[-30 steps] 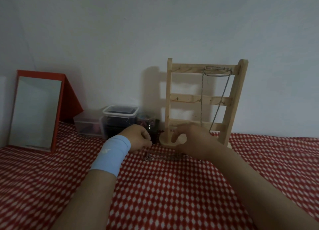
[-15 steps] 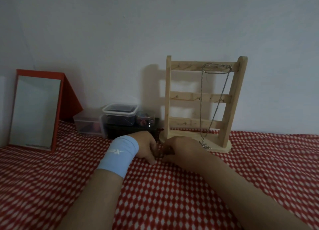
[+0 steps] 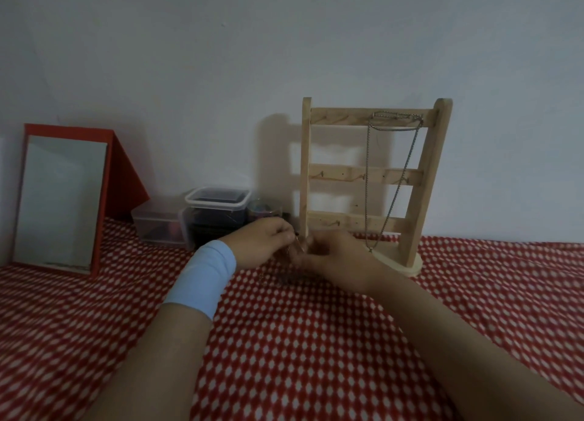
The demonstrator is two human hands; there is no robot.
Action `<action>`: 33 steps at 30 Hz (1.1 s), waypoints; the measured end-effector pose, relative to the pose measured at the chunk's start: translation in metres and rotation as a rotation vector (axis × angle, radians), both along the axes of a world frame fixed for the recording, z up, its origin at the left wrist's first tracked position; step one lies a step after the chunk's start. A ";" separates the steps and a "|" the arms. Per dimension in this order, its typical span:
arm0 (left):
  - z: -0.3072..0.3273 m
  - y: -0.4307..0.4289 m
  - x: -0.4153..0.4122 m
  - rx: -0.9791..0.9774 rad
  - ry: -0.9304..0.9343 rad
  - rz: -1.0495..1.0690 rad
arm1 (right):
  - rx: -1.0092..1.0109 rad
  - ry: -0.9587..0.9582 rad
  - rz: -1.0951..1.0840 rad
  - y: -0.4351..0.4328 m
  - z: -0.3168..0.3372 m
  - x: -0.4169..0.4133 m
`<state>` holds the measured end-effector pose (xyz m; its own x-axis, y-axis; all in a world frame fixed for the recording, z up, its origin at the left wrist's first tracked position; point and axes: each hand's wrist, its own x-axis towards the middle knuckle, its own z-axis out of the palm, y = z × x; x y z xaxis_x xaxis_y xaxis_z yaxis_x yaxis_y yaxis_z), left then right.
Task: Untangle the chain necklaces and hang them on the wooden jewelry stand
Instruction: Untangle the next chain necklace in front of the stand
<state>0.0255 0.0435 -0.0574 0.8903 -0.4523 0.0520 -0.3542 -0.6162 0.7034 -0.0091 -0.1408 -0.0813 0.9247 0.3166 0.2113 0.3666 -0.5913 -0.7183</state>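
Now, picking at the knot just in front of the stand
From my remote seat the tangled chain (image 3: 296, 246) is only a faint glint between the hands, low over the red checked cloth (image 3: 316, 341); my left hand (image 3: 265, 243) has curled fingertips pinched on it and my right hand (image 3: 335, 253) pinches it too, kept close, I judge, to tease links apart without slack. One hung necklace (image 3: 367, 155) already drapes from the top rail of the wooden jewelry stand (image 3: 347, 175) just behind, a short reach for hanging; mirror (image 3: 63, 199) and plastic boxes (image 3: 218, 199) sit left
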 end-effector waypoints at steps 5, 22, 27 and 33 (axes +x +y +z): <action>0.012 0.000 -0.007 -0.388 0.195 -0.014 | 0.561 0.149 0.062 -0.009 0.019 -0.002; 0.057 0.032 -0.044 -0.338 0.557 -0.119 | 0.162 0.489 0.337 -0.049 0.049 -0.006; 0.055 0.023 -0.041 0.125 0.689 -0.160 | -0.207 0.831 0.701 -0.046 0.056 -0.011; 0.042 0.015 -0.025 0.264 0.391 -0.086 | -0.289 0.408 0.302 -0.033 0.044 -0.003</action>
